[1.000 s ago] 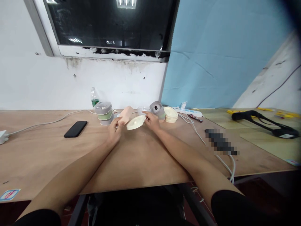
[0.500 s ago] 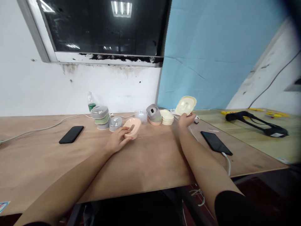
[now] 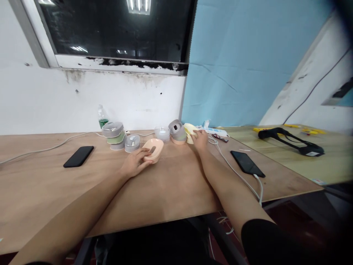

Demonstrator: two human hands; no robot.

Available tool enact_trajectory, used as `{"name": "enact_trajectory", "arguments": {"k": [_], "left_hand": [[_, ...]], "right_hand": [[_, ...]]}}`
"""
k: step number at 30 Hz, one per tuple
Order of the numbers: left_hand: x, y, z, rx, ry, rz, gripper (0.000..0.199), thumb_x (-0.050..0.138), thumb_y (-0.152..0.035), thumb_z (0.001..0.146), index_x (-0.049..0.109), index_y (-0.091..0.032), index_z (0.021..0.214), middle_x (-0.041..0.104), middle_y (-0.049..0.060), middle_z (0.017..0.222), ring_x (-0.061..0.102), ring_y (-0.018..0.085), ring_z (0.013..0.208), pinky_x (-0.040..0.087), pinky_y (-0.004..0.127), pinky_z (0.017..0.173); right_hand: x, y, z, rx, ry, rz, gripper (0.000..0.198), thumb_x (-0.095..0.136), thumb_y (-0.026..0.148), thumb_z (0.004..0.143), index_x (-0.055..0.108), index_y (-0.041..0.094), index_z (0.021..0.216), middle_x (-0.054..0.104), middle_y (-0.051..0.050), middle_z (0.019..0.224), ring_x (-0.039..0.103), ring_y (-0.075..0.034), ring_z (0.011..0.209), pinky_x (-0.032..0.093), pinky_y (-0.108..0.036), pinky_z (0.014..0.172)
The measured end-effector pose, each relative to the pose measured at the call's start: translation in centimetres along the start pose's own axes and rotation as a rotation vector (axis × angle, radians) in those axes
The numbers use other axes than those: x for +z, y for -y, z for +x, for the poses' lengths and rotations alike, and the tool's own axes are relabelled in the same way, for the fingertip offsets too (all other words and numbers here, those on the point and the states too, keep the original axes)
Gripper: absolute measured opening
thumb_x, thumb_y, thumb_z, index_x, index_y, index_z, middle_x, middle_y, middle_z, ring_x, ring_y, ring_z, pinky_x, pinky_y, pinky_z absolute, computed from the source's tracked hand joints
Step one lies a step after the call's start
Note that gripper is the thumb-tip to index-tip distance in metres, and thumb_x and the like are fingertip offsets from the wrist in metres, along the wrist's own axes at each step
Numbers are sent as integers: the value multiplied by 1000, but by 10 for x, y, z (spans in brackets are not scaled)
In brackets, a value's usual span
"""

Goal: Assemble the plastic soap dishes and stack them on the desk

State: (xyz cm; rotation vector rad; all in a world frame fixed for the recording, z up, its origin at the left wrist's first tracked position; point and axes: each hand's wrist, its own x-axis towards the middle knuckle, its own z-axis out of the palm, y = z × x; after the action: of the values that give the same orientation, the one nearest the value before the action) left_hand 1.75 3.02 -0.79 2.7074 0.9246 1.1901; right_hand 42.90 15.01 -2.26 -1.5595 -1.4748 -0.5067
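My left hand (image 3: 134,162) grips the near left side of a peach oval plastic dish (image 3: 156,146) with a slot in its bottom. The dish rests on the table, slightly tilted. At the back, my right hand (image 3: 200,140) has its fingers on a pale yellow oval lid (image 3: 189,128), tipped over a stack of similar lids (image 3: 189,140). The hand partly covers that stack. Just left of it, a tilted grey dish (image 3: 176,128) lies on green and peach ones. Several clear pieces (image 3: 162,134) stand beside these.
Grey and green lidded containers (image 3: 113,135) are piled at the back left, beside a single grey one (image 3: 132,143) and a bottle (image 3: 103,117). Phones lie left (image 3: 78,156) and right (image 3: 247,163), the right one with a white cable. A power strip (image 3: 216,131) sits behind.
My right hand has moved left and down, bringing the raised yellow lid onto the stack of lids. My left hand still holds the peach dish. The view has shifted slightly.
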Motion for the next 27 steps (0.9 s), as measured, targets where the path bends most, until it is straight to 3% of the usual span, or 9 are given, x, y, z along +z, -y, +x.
{"name": "enact_trajectory", "arguments": {"k": [6, 17, 22, 27], "left_hand": [[2, 1, 0, -8, 11, 11, 36, 56, -45, 90, 63, -23, 118, 60, 10, 129, 58, 26, 118, 48, 41, 100], [3, 2, 0, -18, -2, 6, 35, 55, -43, 92, 62, -23, 118, 59, 10, 129, 57, 25, 119, 48, 41, 100], [6, 6, -1, -80, -149, 7, 38, 51, -41, 94, 58, -23, 126, 53, 10, 138, 51, 24, 128, 43, 43, 108], [7, 9, -2, -99, -249, 43, 42, 46, -41, 96, 52, -25, 135, 38, 9, 152, 39, 24, 138, 35, 45, 115]], "right_hand": [[0, 13, -3, -56, 63, -65, 34, 54, 34, 83, 71, 13, 104, 61, -15, 100, 51, -29, 100, 37, -43, 93], [-10, 27, -2, -117, -95, -57, 36, 41, 29, 89, 66, 12, 108, 63, -16, 106, 52, -29, 102, 36, -42, 93], [-10, 81, -14, -363, 0, 86, 32, 45, 36, 89, 65, 17, 106, 65, -14, 104, 54, -28, 102, 37, -43, 93], [-13, 159, -47, -783, 241, 338, 36, 53, 52, 84, 64, 22, 102, 64, -10, 101, 57, -27, 94, 44, -43, 86]]}}
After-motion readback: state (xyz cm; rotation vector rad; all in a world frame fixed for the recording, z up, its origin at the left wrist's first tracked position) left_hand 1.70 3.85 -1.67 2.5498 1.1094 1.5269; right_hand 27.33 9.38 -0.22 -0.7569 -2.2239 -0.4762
